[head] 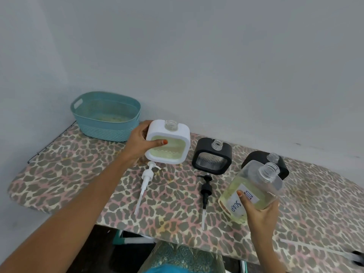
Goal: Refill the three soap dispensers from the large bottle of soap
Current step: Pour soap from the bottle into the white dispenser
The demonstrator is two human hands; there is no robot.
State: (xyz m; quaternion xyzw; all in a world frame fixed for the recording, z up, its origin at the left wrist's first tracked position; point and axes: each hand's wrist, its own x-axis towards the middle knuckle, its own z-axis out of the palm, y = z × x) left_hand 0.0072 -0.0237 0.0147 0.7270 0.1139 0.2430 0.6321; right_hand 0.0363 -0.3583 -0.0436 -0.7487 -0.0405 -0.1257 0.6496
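Note:
My left hand (140, 142) grips the white soap dispenser (173, 133) by its left side, thumb across its yellow-green window; the dispenser stands on the leopard-print board with its neck uncapped. My right hand (260, 211) holds the large clear soap bottle (256, 184) tilted above the board, mouth uncapped and pointing up to the right, yellowish soap pooled at its lower end. A black dispenser (211, 157) with a clear window stands uncapped in the middle. A second black dispenser (260, 157) sits partly hidden behind the bottle.
A white pump (145, 184) and a black pump (205, 191) lie on the board (78, 174) in front of the dispensers. A teal basket (106, 115) stands at the back left by the wall. Another pump tube (319, 249) lies at the right front edge.

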